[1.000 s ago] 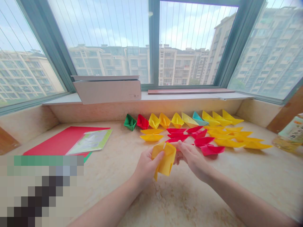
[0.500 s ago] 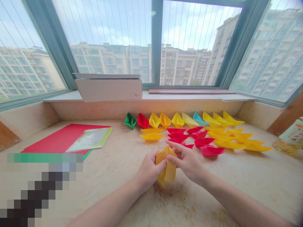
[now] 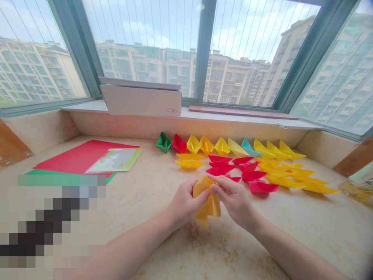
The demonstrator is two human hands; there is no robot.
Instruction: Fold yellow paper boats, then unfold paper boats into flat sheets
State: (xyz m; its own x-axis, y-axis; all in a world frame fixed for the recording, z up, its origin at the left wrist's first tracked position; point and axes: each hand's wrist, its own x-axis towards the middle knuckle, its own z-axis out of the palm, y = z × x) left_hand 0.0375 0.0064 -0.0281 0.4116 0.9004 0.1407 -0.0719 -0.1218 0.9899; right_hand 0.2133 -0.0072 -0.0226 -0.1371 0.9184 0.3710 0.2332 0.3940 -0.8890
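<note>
Both hands pinch a folded yellow paper piece (image 3: pixel 207 202) just above the marble sill (image 3: pixel 291 233). My left hand (image 3: pixel 185 204) grips its left side with thumb on top. My right hand (image 3: pixel 233 198) holds its upper right edge between thumb and fingers. Right behind the hands lie several finished paper boats: a green one (image 3: pixel 164 142), a red one (image 3: pixel 179 144), yellow ones (image 3: pixel 205 145), a teal one (image 3: pixel 250 147), flat red ones (image 3: pixel 227 167) and flat yellow ones (image 3: pixel 291 175).
Red paper sheets (image 3: pixel 75 157) with a pale green sheet (image 3: pixel 115 160) on top lie at the left, green paper (image 3: pixel 43 177) beneath. A white cardboard box (image 3: pixel 142 100) stands on the window ledge. A bottle (image 3: pixel 359 184) lies at the right edge. A blurred patch covers the lower left.
The yellow piece has been pressed narrower between both hands and sits slightly lower. The view has tilted and shifted a little to the left.
</note>
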